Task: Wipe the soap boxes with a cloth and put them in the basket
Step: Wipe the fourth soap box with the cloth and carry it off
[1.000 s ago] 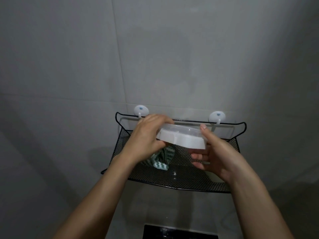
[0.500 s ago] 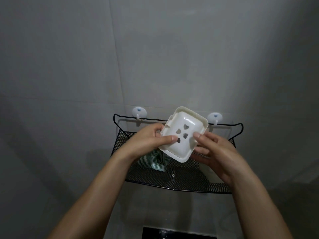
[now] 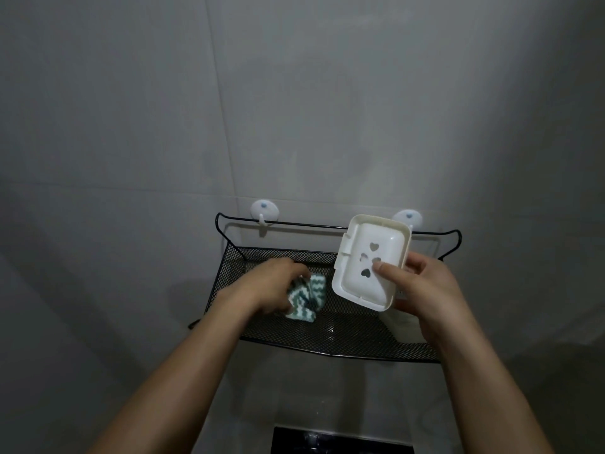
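A white soap box (image 3: 370, 260) with heart-shaped holes is tilted upright above the black mesh basket (image 3: 327, 342), its hollow side facing me. My right hand (image 3: 422, 290) grips it from the right, thumb pressed on the inner face. My left hand (image 3: 271, 286) reaches into the left half of the basket and closes its fingers on a green-and-white zigzag cloth (image 3: 306, 299) lying on the mesh. Another pale object (image 3: 404, 326) sits in the basket, mostly hidden behind my right hand.
The basket hangs from two white wall hooks (image 3: 264, 211) (image 3: 408, 218) on a grey tiled wall. A dark fixture (image 3: 340, 444) shows at the bottom edge below the basket.
My left hand let go of the soap box and dropped to the cloth in the basket. The right hand alone now holds the box, moved to the right.
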Action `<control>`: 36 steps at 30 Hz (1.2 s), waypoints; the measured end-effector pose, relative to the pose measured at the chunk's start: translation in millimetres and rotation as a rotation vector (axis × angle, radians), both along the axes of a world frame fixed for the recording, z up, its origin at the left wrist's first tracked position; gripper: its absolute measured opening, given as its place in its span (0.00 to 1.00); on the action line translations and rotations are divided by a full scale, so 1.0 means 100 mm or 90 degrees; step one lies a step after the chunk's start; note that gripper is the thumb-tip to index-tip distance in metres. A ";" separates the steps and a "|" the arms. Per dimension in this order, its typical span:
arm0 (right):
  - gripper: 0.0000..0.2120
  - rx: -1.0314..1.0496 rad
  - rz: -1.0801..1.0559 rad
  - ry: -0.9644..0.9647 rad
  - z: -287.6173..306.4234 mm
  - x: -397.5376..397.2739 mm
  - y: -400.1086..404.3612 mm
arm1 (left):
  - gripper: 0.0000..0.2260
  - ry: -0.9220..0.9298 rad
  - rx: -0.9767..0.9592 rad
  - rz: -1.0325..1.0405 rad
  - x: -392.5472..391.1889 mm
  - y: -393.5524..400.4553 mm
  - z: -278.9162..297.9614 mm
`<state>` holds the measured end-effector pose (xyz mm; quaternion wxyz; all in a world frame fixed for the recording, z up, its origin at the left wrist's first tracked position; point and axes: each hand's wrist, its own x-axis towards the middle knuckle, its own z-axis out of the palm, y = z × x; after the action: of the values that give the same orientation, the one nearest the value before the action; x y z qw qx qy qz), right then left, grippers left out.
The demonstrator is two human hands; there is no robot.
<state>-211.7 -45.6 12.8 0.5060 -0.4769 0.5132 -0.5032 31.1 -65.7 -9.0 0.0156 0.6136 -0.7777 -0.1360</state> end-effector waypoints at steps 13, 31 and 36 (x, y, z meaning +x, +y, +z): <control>0.15 -0.026 -0.027 0.050 -0.06 -0.11 -0.01 | 0.06 0.064 -0.088 0.125 0.01 0.10 0.19; 0.18 -0.094 0.081 0.032 0.00 0.13 -0.01 | 0.18 0.161 -0.439 0.120 -0.69 0.50 0.59; 0.15 -0.105 0.130 0.033 0.00 0.12 0.00 | 0.22 0.135 -0.429 0.011 -0.76 0.49 0.69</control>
<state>-199.6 -45.6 12.7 0.5004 -0.5795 0.4319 -0.4767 -44.6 -17.2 60.0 0.2991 0.5630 -0.7677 0.0651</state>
